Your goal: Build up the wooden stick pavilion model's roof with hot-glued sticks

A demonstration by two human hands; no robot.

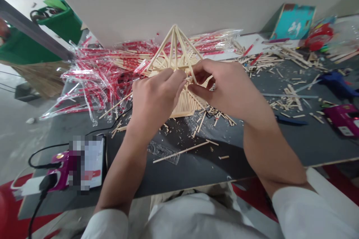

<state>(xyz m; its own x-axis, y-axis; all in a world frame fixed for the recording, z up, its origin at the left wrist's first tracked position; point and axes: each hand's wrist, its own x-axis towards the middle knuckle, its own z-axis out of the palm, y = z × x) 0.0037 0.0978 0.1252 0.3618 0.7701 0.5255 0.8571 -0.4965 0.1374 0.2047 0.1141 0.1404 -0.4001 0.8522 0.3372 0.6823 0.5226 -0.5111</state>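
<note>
Head view, looking down over both forearms in white sleeves. A pyramid-shaped model of thin wooden sticks (175, 58) stands on a dark grey tabletop (213, 168), its apex upward and its base toward the person. The left hand (155, 101) and right hand (226, 89) are at its middle, fingertips nearly meeting. The left fingertips (179, 79) are pinched against a stick end; the right thumb and forefinger close around a slanting stick near the same spot. Both grips appear firm, though the fingers partly hide the contact. Behind the model lies a large heap of chopsticks in red-printed clear plastic wrappers (98, 71). Loose stick pieces (288, 95) are scattered right of the hands, with more offcuts (215, 117) at the model's near edge. A clear plastic ruler (164, 152) lies beneath a long stick near the table's front edge. Front left sits a phone with a pixelated screen (88, 162), beside a magenta box (60, 168) and a white charger (32, 186) with black cable. Far right is a blue object (336, 84), too cut off to identify.
</note>
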